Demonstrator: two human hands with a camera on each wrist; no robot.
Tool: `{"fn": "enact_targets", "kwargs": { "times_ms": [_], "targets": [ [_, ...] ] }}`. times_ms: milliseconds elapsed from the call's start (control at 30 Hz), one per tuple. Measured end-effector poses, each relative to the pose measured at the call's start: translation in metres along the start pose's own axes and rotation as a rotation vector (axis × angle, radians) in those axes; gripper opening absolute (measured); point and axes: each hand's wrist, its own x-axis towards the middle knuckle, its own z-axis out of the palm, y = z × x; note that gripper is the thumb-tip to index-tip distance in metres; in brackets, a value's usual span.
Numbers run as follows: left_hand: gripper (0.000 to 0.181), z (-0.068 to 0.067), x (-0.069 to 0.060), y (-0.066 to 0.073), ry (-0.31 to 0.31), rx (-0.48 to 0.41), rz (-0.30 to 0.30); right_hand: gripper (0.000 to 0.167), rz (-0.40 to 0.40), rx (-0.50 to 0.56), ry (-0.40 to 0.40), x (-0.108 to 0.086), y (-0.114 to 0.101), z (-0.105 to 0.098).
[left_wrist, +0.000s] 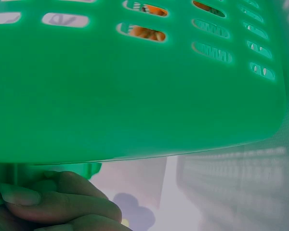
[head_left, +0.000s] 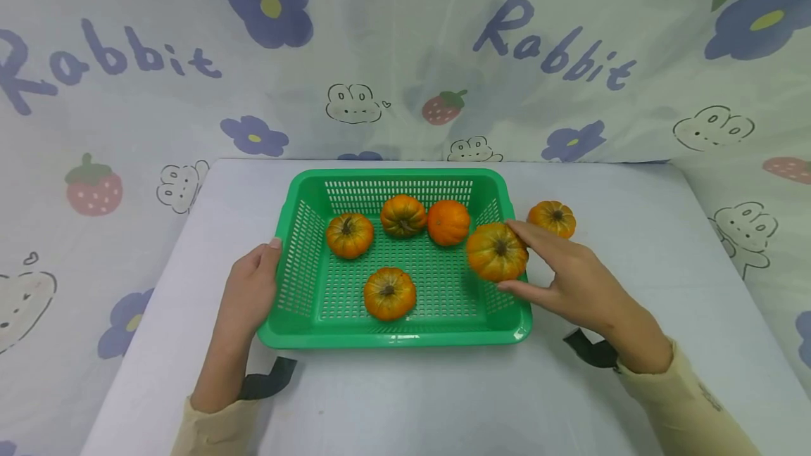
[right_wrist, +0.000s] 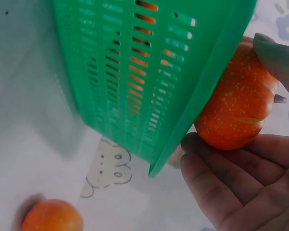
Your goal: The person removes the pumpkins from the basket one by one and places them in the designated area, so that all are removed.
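A green plastic basket (head_left: 394,340) with slotted walls stands on the table. My left hand (head_left: 252,288) grips its left rim, and the left wrist view shows the curled fingers (left_wrist: 62,207) beneath that edge. Between the thumb and fingers of my right hand (head_left: 579,280) is a small orange pumpkin (head_left: 497,252), held over the basket's right rim. In the right wrist view this pumpkin (right_wrist: 238,98) is beside the rim, with fingers below it and the thumb above. Inside the basket sit several more pumpkins, among them one near the front (head_left: 389,293) and one at left (head_left: 350,235).
Another small pumpkin (head_left: 552,219) lies on the table, right of the basket and beyond my right hand. A white cloth covers the table (head_left: 405,400). Behind it hangs a patterned curtain (head_left: 393,34) with flowers, strawberries and rabbit drawings.
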Motion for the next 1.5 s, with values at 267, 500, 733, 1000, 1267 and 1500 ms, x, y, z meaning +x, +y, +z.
{"fn": "enact_targets", "kwargs": {
  "times_ms": [267,500,733,1000,1267,1500],
  "targets": [
    [0.07,-0.001,0.0,0.0,-0.012,-0.009,0.004,0.092,0.045,-0.017,0.042,-0.007,0.008,-0.007],
    [0.072,-0.001,0.0,0.001,-0.006,-0.009,-0.001,0.092,0.1,-0.015,0.097,-0.012,0.021,-0.011],
    [0.071,-0.001,-0.001,0.001,-0.006,-0.002,0.004,0.092,0.137,-0.013,0.139,-0.02,0.031,-0.017],
    [0.07,0.0,0.0,0.001,-0.001,0.007,0.005,0.092,0.21,-0.035,0.171,-0.03,0.041,-0.025],
    [0.069,0.001,0.0,0.0,-0.008,0.007,0.009,0.088,0.289,-0.06,0.181,-0.04,0.051,-0.033],
    [0.07,-0.001,0.0,-0.001,-0.014,0.004,0.012,0.084,0.449,-0.049,0.157,-0.047,0.062,-0.038]
  ]
}}
